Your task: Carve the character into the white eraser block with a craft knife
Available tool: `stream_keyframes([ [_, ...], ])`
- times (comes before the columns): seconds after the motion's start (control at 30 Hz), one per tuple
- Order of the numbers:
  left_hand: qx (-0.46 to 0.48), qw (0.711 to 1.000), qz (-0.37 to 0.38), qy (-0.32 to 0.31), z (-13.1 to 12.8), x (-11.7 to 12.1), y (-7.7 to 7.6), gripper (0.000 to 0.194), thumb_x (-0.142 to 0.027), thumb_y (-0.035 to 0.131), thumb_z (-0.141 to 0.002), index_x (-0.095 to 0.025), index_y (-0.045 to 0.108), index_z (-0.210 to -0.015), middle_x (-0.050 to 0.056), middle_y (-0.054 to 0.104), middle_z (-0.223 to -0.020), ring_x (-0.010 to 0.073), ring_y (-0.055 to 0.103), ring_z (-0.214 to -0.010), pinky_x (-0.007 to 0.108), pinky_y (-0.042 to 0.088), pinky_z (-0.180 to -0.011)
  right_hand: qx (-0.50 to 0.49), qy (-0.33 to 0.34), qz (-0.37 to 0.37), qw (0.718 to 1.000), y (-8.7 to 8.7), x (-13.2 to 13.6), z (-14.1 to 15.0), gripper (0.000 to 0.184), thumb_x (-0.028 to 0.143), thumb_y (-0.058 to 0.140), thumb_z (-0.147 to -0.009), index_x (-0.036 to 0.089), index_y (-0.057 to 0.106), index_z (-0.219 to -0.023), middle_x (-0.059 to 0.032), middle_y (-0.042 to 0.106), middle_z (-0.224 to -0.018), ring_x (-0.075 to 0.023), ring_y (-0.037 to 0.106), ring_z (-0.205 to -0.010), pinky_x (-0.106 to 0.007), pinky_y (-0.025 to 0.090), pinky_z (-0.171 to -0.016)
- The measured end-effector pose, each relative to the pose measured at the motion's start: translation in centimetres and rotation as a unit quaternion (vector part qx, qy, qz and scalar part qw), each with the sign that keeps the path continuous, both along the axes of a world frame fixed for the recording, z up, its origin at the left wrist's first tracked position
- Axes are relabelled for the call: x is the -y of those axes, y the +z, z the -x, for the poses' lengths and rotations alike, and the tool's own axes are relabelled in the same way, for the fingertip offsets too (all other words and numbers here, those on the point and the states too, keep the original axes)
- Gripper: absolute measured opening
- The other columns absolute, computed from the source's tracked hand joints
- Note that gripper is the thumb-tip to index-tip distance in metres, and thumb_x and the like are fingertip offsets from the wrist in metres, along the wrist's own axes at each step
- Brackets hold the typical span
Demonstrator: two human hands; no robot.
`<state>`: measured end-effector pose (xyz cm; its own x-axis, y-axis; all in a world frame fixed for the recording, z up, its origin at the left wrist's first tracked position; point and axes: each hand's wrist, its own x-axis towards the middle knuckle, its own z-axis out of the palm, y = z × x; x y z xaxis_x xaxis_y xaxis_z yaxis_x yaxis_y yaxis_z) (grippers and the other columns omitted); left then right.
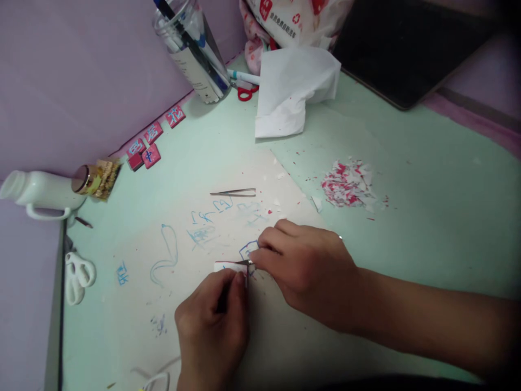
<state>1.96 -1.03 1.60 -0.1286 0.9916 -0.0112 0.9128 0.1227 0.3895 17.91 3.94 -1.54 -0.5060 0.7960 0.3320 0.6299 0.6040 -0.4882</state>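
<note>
My left hand (214, 320) pinches a small flat white tile (225, 266) with a thin red edge and a trace of blue marking; fingers cover its lower part. My right hand (305, 266) is closed around a small pointed metal blade (243, 263), whose handle is hidden in the fingers. The blade lies along the tile's right end, at its upper edge. Both hands rest over a pale paper sheet (138, 309) with blue pen drawings. Just above them, metal tweezers (234, 193) lie on the sheet.
A pile of red and white shavings (348, 183) lies right of the sheet. Behind are crumpled white paper (285, 87), a pen jar (195, 54) and a dark tablet-like slab (407, 49). Several pink tiles (175, 115), a white bottle (44, 193) and white-handled scissors (79, 277) stand left.
</note>
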Motion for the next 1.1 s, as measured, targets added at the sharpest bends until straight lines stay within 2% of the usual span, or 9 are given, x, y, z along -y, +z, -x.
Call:
stream_keyframes([
  [0.2,0.025,0.999,-0.017,0.014,0.1,0.1,-0.2,0.024,-0.036,0.053,-0.084,-0.023,0.065,-0.069,-0.005,0.058,-0.052,0.0107,0.048,-0.044,0.022,0.038,-0.048,0.004,0.056,0.022,0.998,-0.5,-1.1,0.5,0.016,0.009,0.053,-0.077,0.021,0.063,-0.074,0.0004,0.059,-0.076,-0.0165,0.043,-0.067,-0.032,0.024,-0.055],
  [0.5,0.035,0.999,-0.013,0.022,0.2,0.3,-0.5,0.024,-0.036,0.050,-0.085,-0.024,0.065,-0.071,-0.005,0.059,-0.053,0.0119,0.049,-0.044,0.024,0.036,-0.047,0.020,0.112,0.027,0.993,-0.5,-2.0,0.7,0.016,0.008,0.055,-0.073,0.021,0.063,-0.075,0.0009,0.061,-0.077,-0.0157,0.040,-0.064,-0.031,0.019,-0.050],
  [0.77,0.034,0.999,0.017,0.039,0.1,0.4,-0.4,0.026,-0.037,0.049,-0.085,-0.024,0.064,-0.069,-0.005,0.058,-0.053,0.0124,0.049,-0.047,0.024,0.036,-0.050,0.032,0.111,0.069,0.991,-0.1,-1.7,0.1,0.013,0.009,0.056,-0.074,0.021,0.062,-0.071,0.0013,0.061,-0.075,-0.0154,0.041,-0.065,-0.031,0.021,-0.050],
  [1.1,0.045,0.998,0.034,0.041,0.0,0.1,-0.2,0.022,-0.033,0.051,-0.082,-0.023,0.061,-0.065,-0.006,0.056,-0.051,0.0120,0.049,-0.048,0.024,0.035,-0.051,0.009,0.098,0.058,0.993,-0.1,-0.7,-0.4,0.016,0.005,0.054,-0.071,0.019,0.058,-0.068,-0.0003,0.059,-0.073,-0.0155,0.041,-0.065,-0.030,0.023,-0.051],
])
